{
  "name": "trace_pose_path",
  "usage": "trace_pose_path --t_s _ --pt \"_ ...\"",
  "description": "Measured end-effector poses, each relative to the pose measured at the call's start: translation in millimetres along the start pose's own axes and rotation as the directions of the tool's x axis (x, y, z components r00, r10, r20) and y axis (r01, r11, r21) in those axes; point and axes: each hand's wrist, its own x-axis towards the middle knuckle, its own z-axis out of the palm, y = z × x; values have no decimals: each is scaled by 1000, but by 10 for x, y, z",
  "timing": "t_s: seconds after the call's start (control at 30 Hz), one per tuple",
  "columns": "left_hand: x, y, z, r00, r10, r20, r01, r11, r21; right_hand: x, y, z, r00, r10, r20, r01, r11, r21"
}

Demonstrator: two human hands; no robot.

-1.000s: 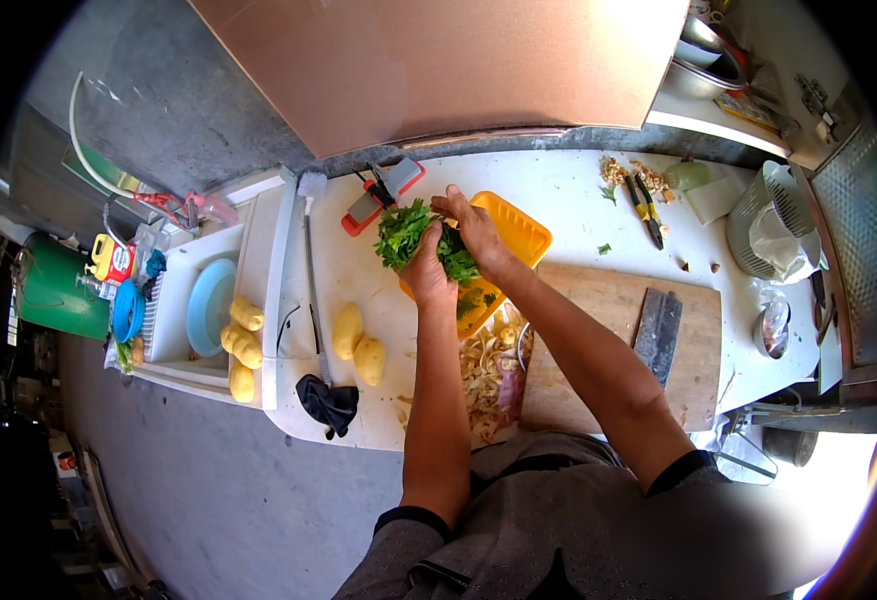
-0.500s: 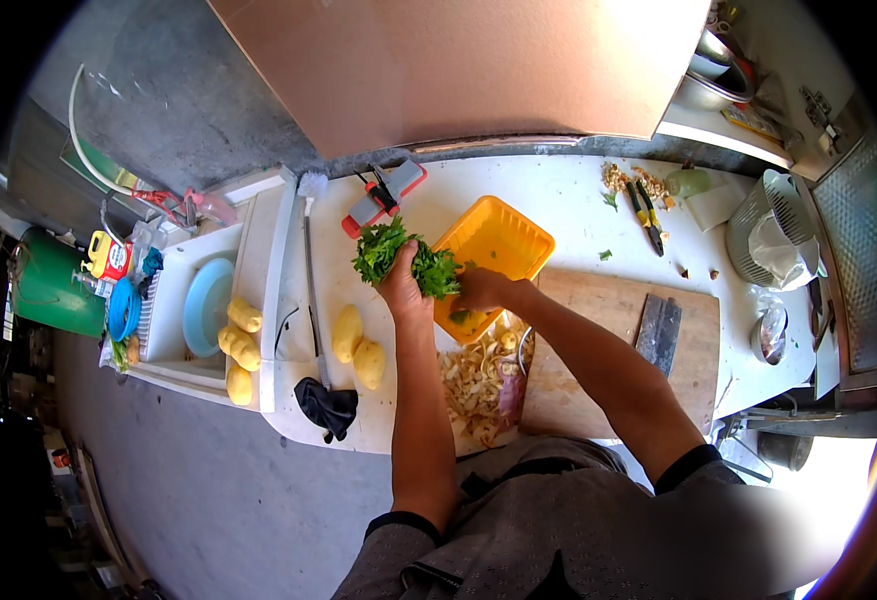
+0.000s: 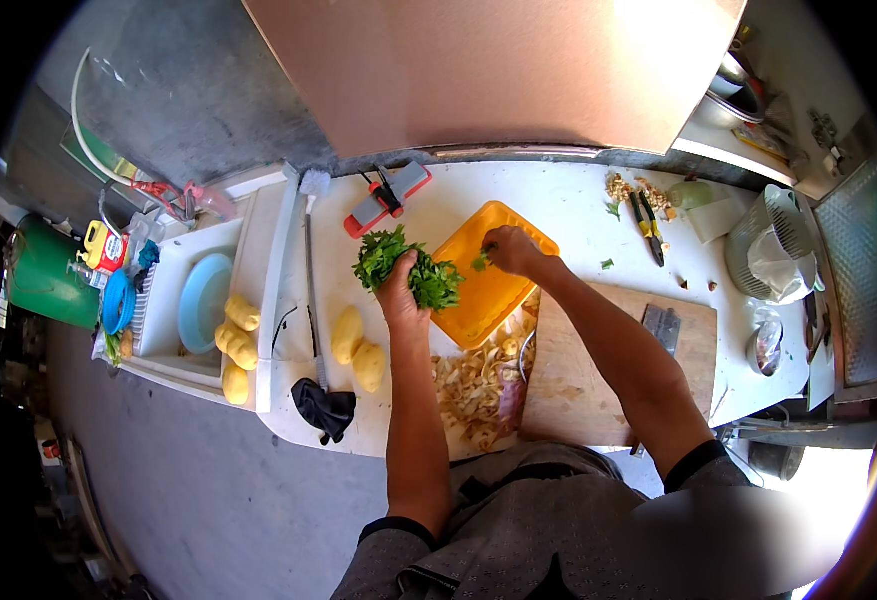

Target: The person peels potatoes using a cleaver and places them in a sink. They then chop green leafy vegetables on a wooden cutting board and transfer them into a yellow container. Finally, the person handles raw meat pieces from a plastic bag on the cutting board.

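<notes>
Head view | my left hand (image 3: 398, 287) clutches leafy green herbs (image 3: 382, 257) | my right hand (image 3: 514, 251) pinches small green sprig (image 3: 479, 261) over yellow rectangular plastic tray (image 3: 485, 298)

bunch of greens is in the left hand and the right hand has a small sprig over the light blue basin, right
Not quite: the right hand holds the small sprig over the yellow basket, not the light blue basin, which is off to the left, as the head view shows. The bunch of greens is in the left hand.
</notes>
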Motion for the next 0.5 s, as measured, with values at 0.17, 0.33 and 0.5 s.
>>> trace_pose_path --t_s 0.17,0.33,0.5 --pt "3 -11 -27 999 -42 -22 42 999 -4 55 125 114 999 52 2 -52 995 82" --pt "-33 -16 -91 998 -59 -32 58 998 -24 30 -15 422 998 53 -23 -48 984 173" --pt "-14 8 -137 999 -34 -34 33 999 -26 89 -195 503 937 236 258 -339 793 506"
